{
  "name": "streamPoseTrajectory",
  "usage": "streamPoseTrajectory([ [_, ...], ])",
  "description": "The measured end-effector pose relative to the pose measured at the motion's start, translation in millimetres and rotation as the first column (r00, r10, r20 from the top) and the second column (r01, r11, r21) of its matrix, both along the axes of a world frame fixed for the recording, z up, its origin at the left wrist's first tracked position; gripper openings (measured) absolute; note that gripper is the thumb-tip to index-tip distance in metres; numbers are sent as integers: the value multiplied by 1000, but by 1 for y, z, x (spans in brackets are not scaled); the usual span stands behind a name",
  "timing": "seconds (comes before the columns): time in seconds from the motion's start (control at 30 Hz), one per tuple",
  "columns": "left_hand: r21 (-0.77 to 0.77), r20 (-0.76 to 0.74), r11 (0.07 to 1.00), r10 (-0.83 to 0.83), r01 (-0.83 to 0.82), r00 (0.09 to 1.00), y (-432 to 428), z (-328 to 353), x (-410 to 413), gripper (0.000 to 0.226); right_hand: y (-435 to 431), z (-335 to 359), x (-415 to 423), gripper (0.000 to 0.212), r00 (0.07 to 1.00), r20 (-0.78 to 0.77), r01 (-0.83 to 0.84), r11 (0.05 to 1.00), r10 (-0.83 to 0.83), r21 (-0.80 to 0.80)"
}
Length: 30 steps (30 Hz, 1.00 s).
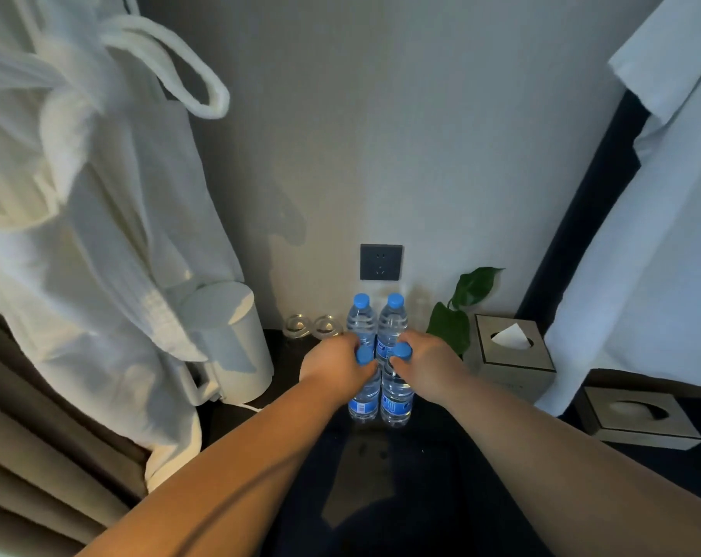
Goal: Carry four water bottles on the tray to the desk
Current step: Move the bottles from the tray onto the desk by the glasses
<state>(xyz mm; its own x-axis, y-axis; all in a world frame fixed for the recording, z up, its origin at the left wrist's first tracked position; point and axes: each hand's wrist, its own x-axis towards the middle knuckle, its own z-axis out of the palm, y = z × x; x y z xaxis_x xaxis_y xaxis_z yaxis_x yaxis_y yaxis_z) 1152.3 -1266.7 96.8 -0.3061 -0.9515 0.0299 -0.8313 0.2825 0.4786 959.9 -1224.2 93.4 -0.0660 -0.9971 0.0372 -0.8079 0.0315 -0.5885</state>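
Observation:
Several clear water bottles with blue caps stand in a tight square on a dark surface [421, 476] below the wall socket. My left hand [334, 363] grips the neck of the near left bottle [364, 400]. My right hand [429, 361] grips the neck of the near right bottle [397, 400]. The far left bottle [360, 315] and the far right bottle [394, 315] stand upright just behind, touching the near ones. I cannot tell a tray apart from the dark surface.
A white kettle [232, 339] stands at the left under a hanging white bathrobe [79, 215]. Two glasses [312, 326] sit left of the bottles. A green plant [457, 311] and a tissue box [509, 355] stand at the right, another tissue box [638, 416] further right.

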Motion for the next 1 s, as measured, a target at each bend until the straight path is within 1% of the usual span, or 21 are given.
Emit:
streamPoseTrajectory([
  [0.13, -17, 17, 1000, -24, 24, 1000, -11, 3, -5, 21, -14, 0, -2, 13, 1000, -6, -18, 1000, 18, 7],
  [0.27, -32, -61, 998, -50, 48, 997, -18, 2, -4, 23, -24, 4, -4, 14, 998, -53, -27, 999, 28, 27],
  [0.37, -12, -77, 999, -43, 42, 996, -18, 1, -7, 21, -27, 7, -10, 20, 994, -89, -54, 996, 60, 72],
  [0.43, 24, -57, 1000, -6, 7, 998, -20, 1, -8, 20, -31, 9, -14, 27, 982, -169, -70, 994, 83, 81],
  [0.5, 33, -16, 999, 1, -1, 1000, -24, 1, -7, 30, -37, 12, -16, 36, 972, -222, -62, 996, 74, 57],
  [0.57, 8, 20, 1000, 9, -9, 1000, -28, 1, -5, 45, -44, 13, -14, 42, 985, -174, -12, 999, 19, 39],
  [0.63, 7, 17, 999, 45, -45, 999, -36, 4, -6, 50, -52, 14, -11, 40, 993, -95, 71, 997, -68, 36],
  [0.7, 22, -27, 995, 101, -100, 995, -49, 7, -11, 45, -62, 14, -12, 32, 990, -74, 124, 992, -121, 35],
  [0.77, 19, -88, 990, 143, -142, 986, -65, 10, -16, 35, -72, 14, -13, 27, 987, -58, 151, 988, -149, 42],
  [0.87, 28, -156, 986, 167, -164, 974, -83, 12, -19, 18, -86, 14, -16, 33, 981, -35, 191, 980, -189, 61],
  [0.9, 41, -176, 986, 169, -164, 970, -89, 11, -20, 20, -90, 13, -16, 36, 980, -31, 196, 978, -194, 72],
  [1.0, 85, -167, 991, 115, -102, 979, -102, 7, -19, 45, -103, 10, -17, 38, 986, -11, 166, 982, -166, 91],
])
